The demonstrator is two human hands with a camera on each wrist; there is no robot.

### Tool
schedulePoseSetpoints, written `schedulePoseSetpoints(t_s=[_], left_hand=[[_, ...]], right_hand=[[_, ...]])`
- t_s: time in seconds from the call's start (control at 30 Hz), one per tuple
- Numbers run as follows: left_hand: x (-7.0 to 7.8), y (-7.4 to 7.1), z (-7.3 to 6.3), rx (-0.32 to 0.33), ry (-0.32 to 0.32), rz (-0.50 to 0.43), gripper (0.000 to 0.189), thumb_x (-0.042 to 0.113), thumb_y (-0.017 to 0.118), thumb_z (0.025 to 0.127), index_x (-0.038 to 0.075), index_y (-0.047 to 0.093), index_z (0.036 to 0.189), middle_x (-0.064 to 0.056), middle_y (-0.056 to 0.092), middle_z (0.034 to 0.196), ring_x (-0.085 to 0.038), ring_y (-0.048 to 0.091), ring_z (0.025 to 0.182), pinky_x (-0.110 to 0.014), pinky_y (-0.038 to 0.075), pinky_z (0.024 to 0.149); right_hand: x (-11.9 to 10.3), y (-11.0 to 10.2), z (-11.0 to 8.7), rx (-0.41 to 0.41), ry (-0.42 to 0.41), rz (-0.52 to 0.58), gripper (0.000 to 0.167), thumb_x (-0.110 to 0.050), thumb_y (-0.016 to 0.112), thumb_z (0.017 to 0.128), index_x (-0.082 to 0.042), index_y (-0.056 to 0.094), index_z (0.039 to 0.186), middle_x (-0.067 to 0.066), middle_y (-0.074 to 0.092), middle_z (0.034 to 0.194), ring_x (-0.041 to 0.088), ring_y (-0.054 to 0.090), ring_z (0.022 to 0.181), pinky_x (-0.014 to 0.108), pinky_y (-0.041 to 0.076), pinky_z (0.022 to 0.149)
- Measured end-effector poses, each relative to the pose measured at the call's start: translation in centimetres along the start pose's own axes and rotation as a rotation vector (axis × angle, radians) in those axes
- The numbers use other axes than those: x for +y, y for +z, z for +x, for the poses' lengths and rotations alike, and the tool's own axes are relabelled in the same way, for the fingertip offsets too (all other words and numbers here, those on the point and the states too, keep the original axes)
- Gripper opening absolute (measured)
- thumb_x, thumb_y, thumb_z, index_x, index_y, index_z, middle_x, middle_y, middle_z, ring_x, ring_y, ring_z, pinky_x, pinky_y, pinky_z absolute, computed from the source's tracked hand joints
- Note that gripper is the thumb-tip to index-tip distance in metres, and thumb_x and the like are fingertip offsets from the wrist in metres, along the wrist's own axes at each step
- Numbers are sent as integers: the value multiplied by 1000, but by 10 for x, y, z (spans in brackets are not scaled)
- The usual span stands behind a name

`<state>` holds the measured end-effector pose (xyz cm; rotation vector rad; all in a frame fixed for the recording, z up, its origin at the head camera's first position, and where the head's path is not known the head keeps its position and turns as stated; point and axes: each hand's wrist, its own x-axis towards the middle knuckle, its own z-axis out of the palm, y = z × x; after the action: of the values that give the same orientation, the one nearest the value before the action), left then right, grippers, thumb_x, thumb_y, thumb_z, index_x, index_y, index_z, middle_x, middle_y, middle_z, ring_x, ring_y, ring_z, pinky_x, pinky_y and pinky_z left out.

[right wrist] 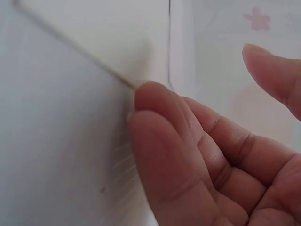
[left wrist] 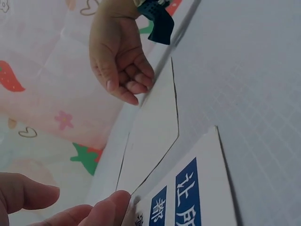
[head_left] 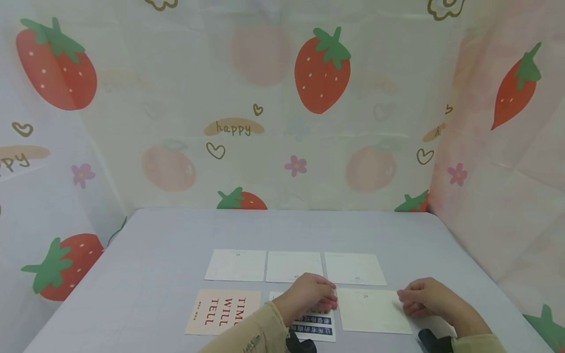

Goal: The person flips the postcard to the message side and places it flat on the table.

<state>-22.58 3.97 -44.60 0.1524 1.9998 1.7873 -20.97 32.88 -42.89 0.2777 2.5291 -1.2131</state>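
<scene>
In the head view my left hand (head_left: 310, 297) is over a white card with blue text blocks (head_left: 315, 331), fingertips at the left edge of a blank-faced white card (head_left: 375, 311). The left wrist view shows the thumb (left wrist: 33, 190) apart from the fingers, which rest at the edges of the two cards. My right hand (head_left: 434, 300) is at the right edge of the blank-faced card. In the right wrist view its fingertips (right wrist: 157, 101) meet that edge, with the thumb (right wrist: 268, 70) held away from them. The left hand and sleeve hide part of the blue-text card.
Three white cards (head_left: 236, 265) (head_left: 291, 264) (head_left: 355, 269) lie side by side in the back row. A cream card with red lettering (head_left: 220, 311) is at the front left, partly behind the left sleeve. Strawberry-printed cloth (head_left: 282, 215) hangs around the white table (head_left: 167, 235).
</scene>
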Motion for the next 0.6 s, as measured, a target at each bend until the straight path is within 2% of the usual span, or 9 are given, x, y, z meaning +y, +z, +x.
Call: schedulePoseSetpoints(t_s=[0.37, 0.6], left_hand=[[0, -19, -1, 28, -24, 35, 22, 10, 59, 86, 2, 63, 106, -7, 67, 81, -17, 67, 72, -23, 54, 61], [-1, -38, -7, 40, 11, 73, 27, 12, 58, 86, 1, 62, 110, -6, 68, 84, -17, 67, 75, -25, 55, 65]], right_hand=[[-21, 8, 6, 9, -59, 17, 27, -24, 62, 86, 3, 63, 90, 5, 63, 72, 16, 62, 65, 30, 54, 62], [-38, 21, 8, 3, -125, 55, 28, -21, 60, 88, 6, 62, 94, 8, 65, 76, 18, 64, 68, 31, 55, 63]])
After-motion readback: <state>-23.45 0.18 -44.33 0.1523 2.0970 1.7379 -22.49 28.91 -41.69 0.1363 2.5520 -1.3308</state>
